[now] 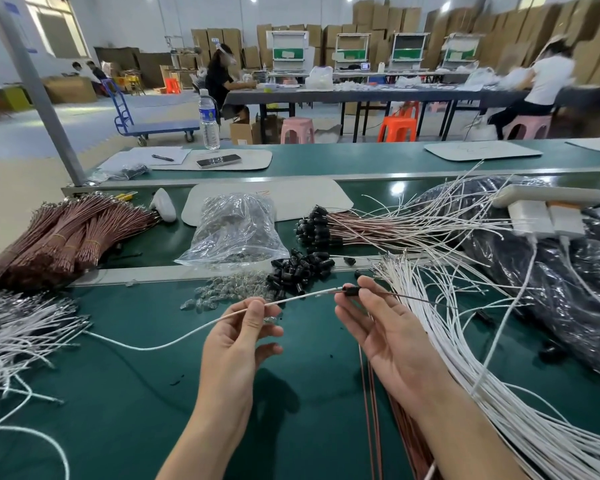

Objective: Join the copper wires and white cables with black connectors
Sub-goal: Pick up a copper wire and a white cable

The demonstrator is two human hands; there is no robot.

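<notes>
**Reference landmark:** the connector pile (298, 271), a loose heap of black connectors on the green bench (136, 393).

**1. Workpiece position.** One black connector (352, 291) is held in the air just in front of the connector pile, toward its right side. A white cable (194, 323) meets its left end and a copper wire (406, 297) leaves its right end. The three lie in a nearly straight line, which presents the cable tip squarely to the opening.

**2. Right hand (381, 330).** Thumb and forefinger pinch the connector body. The other fingers are relaxed and nearly straight, with the palm facing the camera. This grip steadies the connector and leaves its left end exposed.

**3. Left hand (243, 337).** Thumb and forefinger pinch the white cable in front of the connector pile, a little back from the tip. The remaining fingers curl loosely beneath. Gripping near the end probably keeps the limp cable stiff enough to push. The slack trails down to the bench, left of the pile.

**4. Status.** The cable tip sits at the connector mouth. Whether it is fully seated cannot be told, so the step in hand is judged to be insertion.

**5. Stock layout.**
- The clear-parts bag (236, 230) lies behind the pile, to its left.
- The copper wire bundles (59, 237) lie well to the left of the pile.
- The loose white cables (465, 327) fan out to its right.
- The finished assemblies (326, 226) lie just behind it.
</notes>
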